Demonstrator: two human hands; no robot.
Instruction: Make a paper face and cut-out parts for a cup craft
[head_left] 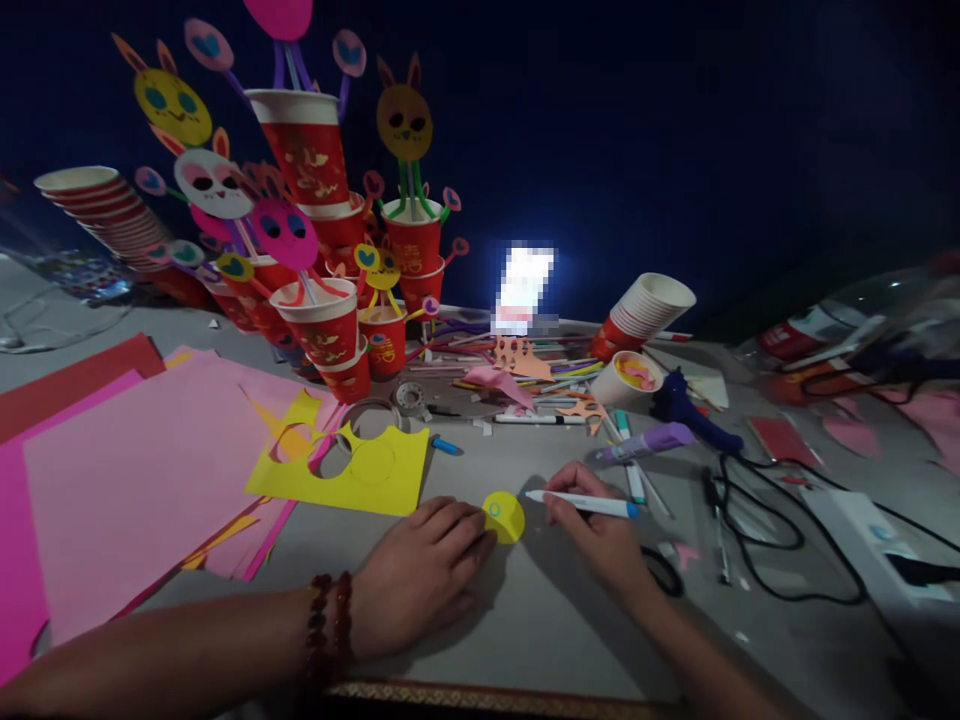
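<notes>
My left hand (424,560), wearing beaded bracelets (330,618), lies palm down on the table with its fingers stretched out. Its fingertips touch the left edge of a small yellow paper circle (506,520), which bears a small blue ring. My right hand (592,530) is closed around a white marker (589,502) with a blue end. The marker's tip points left, just beside the circle and apart from it. A small blue marker cap (446,446) lies on the table beyond my left hand. Left of it is a yellow paper sheet (397,490) with round holes cut out.
Red paper cups (322,320) with animal-face figures stand stacked at the back left. Coloured paper sheets (135,480) cover the left side. A lit screen (525,285), pipe cleaners and scraps lie at the back. A blue glue gun (694,415), purple glue stick (649,443) and black cord (795,590) lie right.
</notes>
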